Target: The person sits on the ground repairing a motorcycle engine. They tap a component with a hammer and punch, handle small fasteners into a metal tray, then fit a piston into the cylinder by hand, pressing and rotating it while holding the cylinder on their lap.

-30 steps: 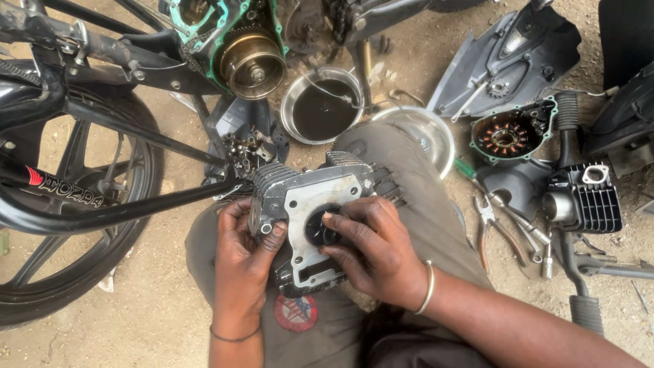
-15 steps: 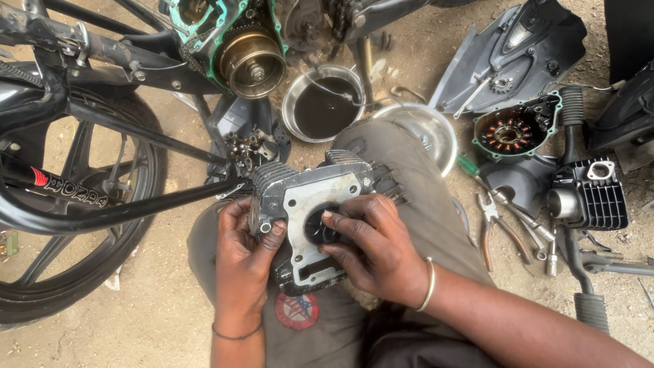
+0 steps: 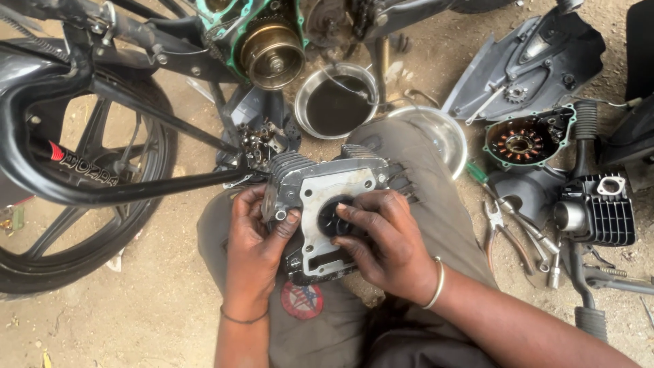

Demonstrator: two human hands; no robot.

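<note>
A grey finned engine cylinder block point(image 3: 320, 187) rests on my lap, its flat gasket face turned up. My left hand point(image 3: 255, 235) grips its left side, thumb on the face near a bolt hole. My right hand point(image 3: 381, 242) lies over the right half, with fingertips pressed at the edge of the dark round bore point(image 3: 334, 218). A metal bangle sits on my right wrist.
A motorcycle wheel point(image 3: 82, 204) and black frame tube point(image 3: 136, 187) are at the left. The opened engine with a brass-coloured rotor point(image 3: 272, 54) is ahead. A steel bowl of dark oil point(image 3: 337, 102), a second bowl point(image 3: 436, 133), a stator cover point(image 3: 524, 143), a cylinder head point(image 3: 599, 211) and pliers point(image 3: 501, 228) lie around on dirt.
The view has shifted slightly. My hands keep the same hold on the cylinder block, with only small finger movement at the bore.
</note>
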